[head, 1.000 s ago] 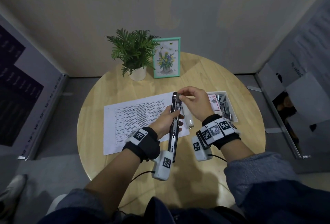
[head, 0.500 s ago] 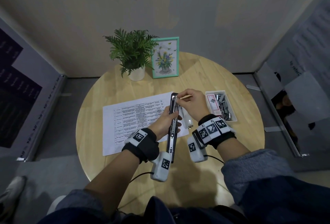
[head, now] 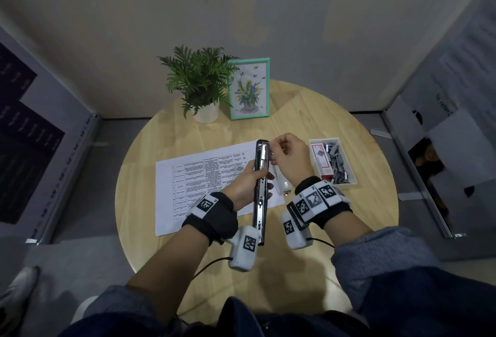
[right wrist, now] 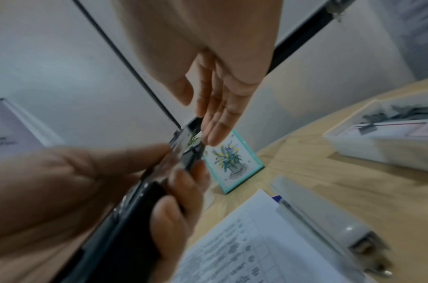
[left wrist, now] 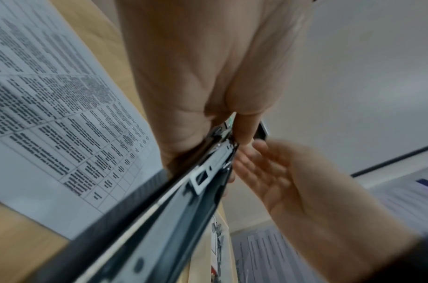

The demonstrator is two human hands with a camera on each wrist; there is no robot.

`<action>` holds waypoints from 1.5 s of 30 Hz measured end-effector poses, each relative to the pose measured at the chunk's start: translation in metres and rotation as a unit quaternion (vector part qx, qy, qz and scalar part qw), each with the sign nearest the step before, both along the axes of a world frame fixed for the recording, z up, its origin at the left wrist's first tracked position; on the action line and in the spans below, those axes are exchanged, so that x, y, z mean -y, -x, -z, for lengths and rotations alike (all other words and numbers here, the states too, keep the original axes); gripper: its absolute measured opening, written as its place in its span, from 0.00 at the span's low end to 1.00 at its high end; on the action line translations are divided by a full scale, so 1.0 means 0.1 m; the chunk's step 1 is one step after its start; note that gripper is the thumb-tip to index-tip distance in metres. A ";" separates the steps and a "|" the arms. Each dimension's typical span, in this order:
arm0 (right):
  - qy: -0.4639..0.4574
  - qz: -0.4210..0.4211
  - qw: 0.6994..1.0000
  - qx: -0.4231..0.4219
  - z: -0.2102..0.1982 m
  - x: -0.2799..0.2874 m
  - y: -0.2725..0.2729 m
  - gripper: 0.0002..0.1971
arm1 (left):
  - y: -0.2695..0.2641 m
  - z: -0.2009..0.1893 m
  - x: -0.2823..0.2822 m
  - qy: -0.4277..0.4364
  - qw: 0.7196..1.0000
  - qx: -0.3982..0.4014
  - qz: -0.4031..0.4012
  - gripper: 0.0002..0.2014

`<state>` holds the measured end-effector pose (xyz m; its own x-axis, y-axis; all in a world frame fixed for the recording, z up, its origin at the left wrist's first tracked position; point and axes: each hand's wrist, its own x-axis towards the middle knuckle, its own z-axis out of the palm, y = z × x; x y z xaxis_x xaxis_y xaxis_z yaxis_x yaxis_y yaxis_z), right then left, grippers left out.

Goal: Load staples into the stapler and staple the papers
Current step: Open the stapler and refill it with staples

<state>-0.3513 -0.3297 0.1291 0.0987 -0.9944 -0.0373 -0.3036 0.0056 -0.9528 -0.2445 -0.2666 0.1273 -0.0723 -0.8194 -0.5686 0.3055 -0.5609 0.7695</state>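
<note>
My left hand grips a long black stapler around its middle and holds it opened out flat above the printed papers. A silvery strip lies in the channel at its far end. My right hand is at that far end. In the right wrist view its fingers lie nearly straight against the stapler's tip, thumb apart, with nothing seen between them. In the left wrist view the stapler's metal channel runs under my left hand, with my right hand's palm turned towards it.
A white tray holding a red-and-white staple box and several loose staple strips sits at the right. A white stapler-like object lies by the papers' right edge. A potted plant and a framed picture stand at the back of the round wooden table.
My right hand's fingers have loosened from a pinch at the stapler's far end and now lie straighter beside it. The left hand and the stapler have barely moved.
</note>
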 end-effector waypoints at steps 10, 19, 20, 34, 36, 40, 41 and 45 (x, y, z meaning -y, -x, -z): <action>0.241 -0.298 0.853 -0.353 0.41 -0.74 0.45 0.24 | -0.30 0.10 0.05 -0.022 0.978 -0.154 -0.136 0.22; 0.372 -0.205 0.874 -0.234 0.38 -0.76 0.34 0.19 | -0.19 0.20 -0.12 -0.014 0.994 -0.084 -0.072 0.12; 0.332 -0.184 0.899 -0.217 0.36 -0.75 0.31 0.21 | -0.16 0.21 -0.16 -0.009 0.995 -0.083 -0.050 0.11; -0.187 0.023 0.978 0.090 0.06 -0.24 -0.07 0.40 | 0.04 0.17 -0.17 0.022 0.997 -0.065 0.042 0.13; -0.182 0.039 0.978 0.089 0.07 -0.21 -0.07 0.39 | -0.03 0.20 -0.16 0.021 0.997 -0.019 0.075 0.13; -0.175 0.047 0.979 0.097 0.08 -0.20 0.00 0.39 | -0.16 0.32 -0.19 0.010 0.992 0.093 0.084 0.14; -0.171 0.050 0.979 0.095 0.09 -0.21 0.02 0.38 | -0.19 0.37 -0.20 0.009 0.991 0.116 0.066 0.12; -0.135 0.060 0.988 0.048 0.19 -0.24 0.07 0.33 | -0.35 0.49 -0.19 -0.007 0.988 0.151 -0.015 0.13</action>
<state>-0.3586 -0.3053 0.1104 -0.0034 -0.9545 -0.2983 -0.1937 0.2933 -0.9362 -0.2096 -0.2474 0.0780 0.1264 -0.8110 -0.5713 0.0792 -0.5658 0.8207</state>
